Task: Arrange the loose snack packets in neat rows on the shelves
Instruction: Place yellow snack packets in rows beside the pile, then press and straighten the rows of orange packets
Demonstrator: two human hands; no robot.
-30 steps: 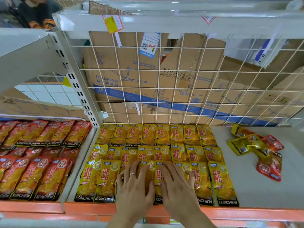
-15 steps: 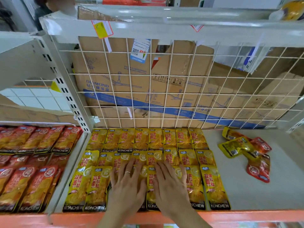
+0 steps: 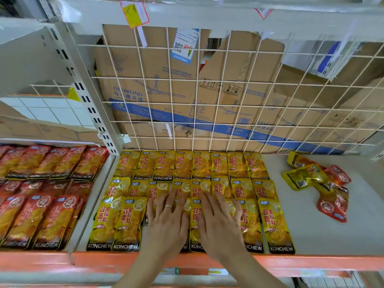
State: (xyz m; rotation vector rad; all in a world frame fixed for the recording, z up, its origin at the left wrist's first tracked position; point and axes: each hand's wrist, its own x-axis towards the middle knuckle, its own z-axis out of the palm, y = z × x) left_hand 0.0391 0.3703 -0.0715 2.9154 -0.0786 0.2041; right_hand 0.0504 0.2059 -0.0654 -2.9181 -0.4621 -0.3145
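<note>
Both hands flat, fingers straight, gripping nothing: left hand [image 3: 166, 223] & right hand [image 3: 220, 223] rest on the front row of yellow Konchew packets [image 3: 276, 223]. Press evenly and square the bottom edges w/ the orange shelf lip [image 3: 104, 262]. The loose yellow/red pile [image 3: 318, 179] lies well apart at right, prob. next.

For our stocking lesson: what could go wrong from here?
The left hand and right hand press flat on overlapping yellow foil snack packets at the orange shelf lip; a slip might push some off. Red packets in the loose red-and-yellow pile might get mixed into yellow rows.
</note>
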